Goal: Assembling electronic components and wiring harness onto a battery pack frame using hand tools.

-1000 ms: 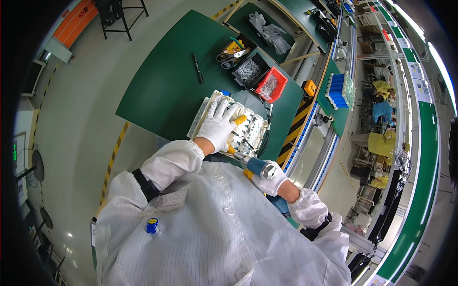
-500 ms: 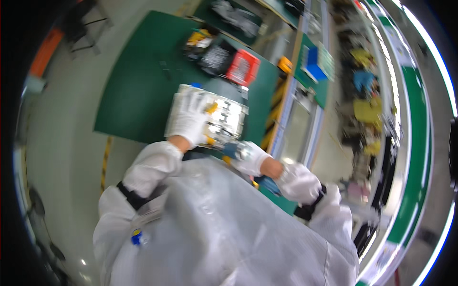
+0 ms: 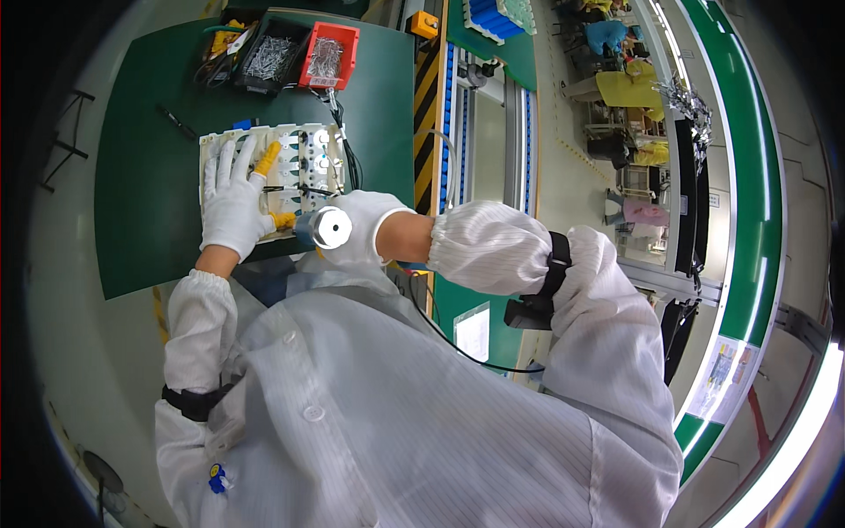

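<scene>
My left hand (image 3: pixel 233 198), in a white glove with yellow covers on thumb and forefinger, lies spread on a white plastic panel (image 3: pixel 209 148). Rows of small metal and dark parts (image 3: pixel 315 158) run along the panel's right side. My right hand (image 3: pixel 365 220), also gloved, is wrapped round a cylindrical power screwdriver (image 3: pixel 308 227). Its round silver end faces up, at the panel's near right corner; I cannot make out where its tip is. A thin dark rod or wire (image 3: pixel 299 189) lies across the panel close to the tool.
Behind the panel stand a red bin (image 3: pixel 350 55) and a black bin (image 3: pixel 251 81) of screws, beside yellow-handled tools (image 3: pixel 231 42). A black pen-like thing (image 3: pixel 176 121) lies on the green table (image 3: pixel 141 202). Black cables (image 3: pixel 350 150) run along the panel's right. A conveyor (image 3: pixel 480 150) lies further right.
The view has turned, so table, panel and bins sit further left and higher. My left hand stays flat on the panel. The screwdriver's silver end now faces straight up at me.
</scene>
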`<state>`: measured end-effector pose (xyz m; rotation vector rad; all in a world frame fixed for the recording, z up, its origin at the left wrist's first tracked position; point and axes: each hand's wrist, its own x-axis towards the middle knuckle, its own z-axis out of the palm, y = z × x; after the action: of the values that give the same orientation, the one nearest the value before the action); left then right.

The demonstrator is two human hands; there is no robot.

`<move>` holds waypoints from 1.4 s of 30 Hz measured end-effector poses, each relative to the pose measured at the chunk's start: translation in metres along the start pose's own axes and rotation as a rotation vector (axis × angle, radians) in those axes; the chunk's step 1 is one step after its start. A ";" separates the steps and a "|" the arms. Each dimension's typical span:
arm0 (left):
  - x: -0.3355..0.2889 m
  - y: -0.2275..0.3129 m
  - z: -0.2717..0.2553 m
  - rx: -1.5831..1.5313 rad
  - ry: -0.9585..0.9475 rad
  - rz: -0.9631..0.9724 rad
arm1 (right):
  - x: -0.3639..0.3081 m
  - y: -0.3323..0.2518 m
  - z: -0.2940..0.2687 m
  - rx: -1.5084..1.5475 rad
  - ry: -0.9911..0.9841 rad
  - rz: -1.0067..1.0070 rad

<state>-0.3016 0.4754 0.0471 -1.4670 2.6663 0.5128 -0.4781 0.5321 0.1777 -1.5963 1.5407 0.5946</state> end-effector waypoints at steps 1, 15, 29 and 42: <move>-0.001 -0.001 0.001 -0.030 0.024 0.001 | 0.000 0.000 0.002 -0.020 0.004 0.022; -0.034 -0.002 0.021 -0.255 0.493 0.228 | 0.043 0.154 0.017 0.884 0.637 0.025; -0.036 0.021 0.021 -0.130 0.239 0.428 | 0.275 0.239 -0.026 0.614 1.072 -0.133; -0.040 0.011 0.030 -0.110 0.291 0.371 | 0.270 0.195 -0.041 0.827 0.919 0.016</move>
<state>-0.2920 0.5222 0.0293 -1.1457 3.2150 0.5066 -0.6373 0.3588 -0.0610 -1.1985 2.0334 -0.8290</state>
